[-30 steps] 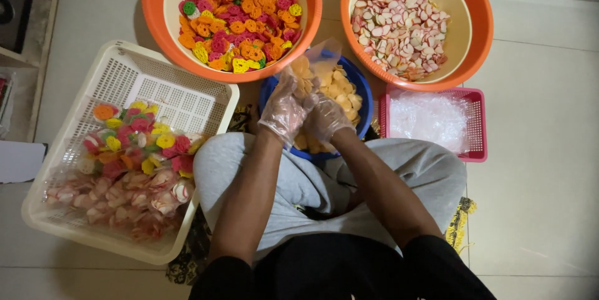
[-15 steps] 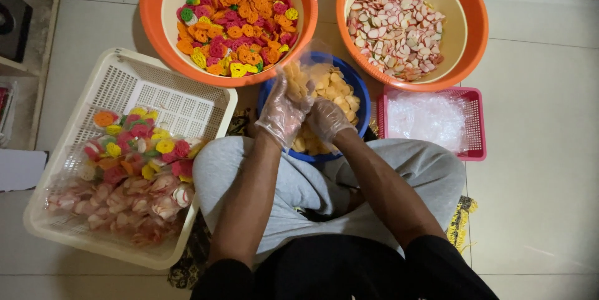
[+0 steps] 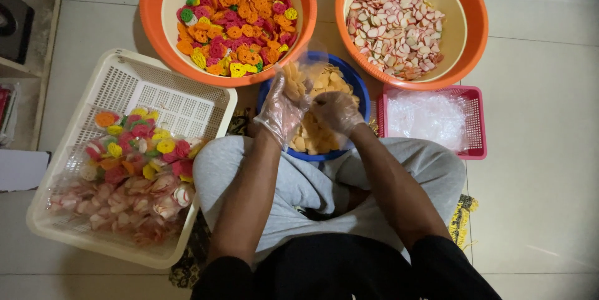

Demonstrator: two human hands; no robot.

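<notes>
Blue bowl (image 3: pixel 359 88) between orange basins (image 3: pixel 156 32).

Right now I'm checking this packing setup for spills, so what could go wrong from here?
1. The left hand holds a thin clear bag of yellow crackers over the blue bowl; if its grip loosens, crackers could drop outside the bowl.
2. The filled packets are piled toward one end of the white basket; the stack may slide.
3. The orange basins crowd the bowl, so a forearm might knock them.
</notes>
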